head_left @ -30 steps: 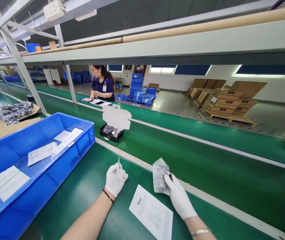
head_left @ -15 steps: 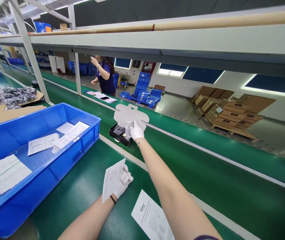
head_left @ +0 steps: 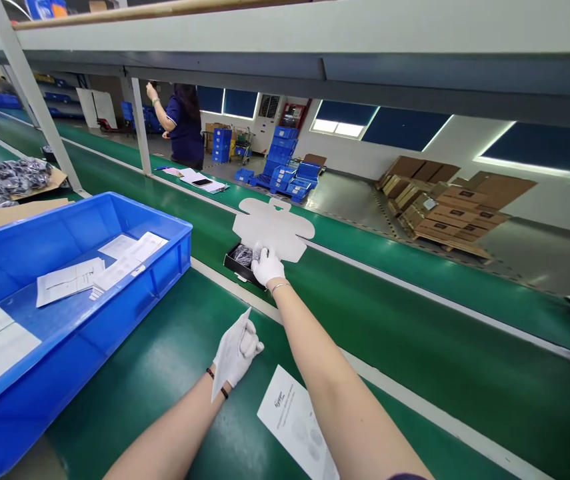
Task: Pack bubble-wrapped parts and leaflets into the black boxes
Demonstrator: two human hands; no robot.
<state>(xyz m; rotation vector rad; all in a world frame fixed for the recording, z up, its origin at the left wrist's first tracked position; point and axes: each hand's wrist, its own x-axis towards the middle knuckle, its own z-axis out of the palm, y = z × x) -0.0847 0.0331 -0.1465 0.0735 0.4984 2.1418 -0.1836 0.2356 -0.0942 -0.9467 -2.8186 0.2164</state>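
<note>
Belt (head_left: pixel 415 313) carries the open box (head_left: pixel 235 259), flap up. Risk: a long reach, so a push from the right hand (head_left: pixel 267 265) could skid or tip the box. Its fingers curl together at the box mouth, on the contents; grip unclear. Left hand (head_left: pixel 241 347) pinches a leaflet (head_left: pixel 225 363), fingers closed.

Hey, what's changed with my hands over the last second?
Your right hand carried the grey bag away from you to the open black box on the conveyor and now rests at it; whether it has let go is unclear. Your left hand kept its leaflet, turning it. The printed sheet and blue bin stayed put.
</note>
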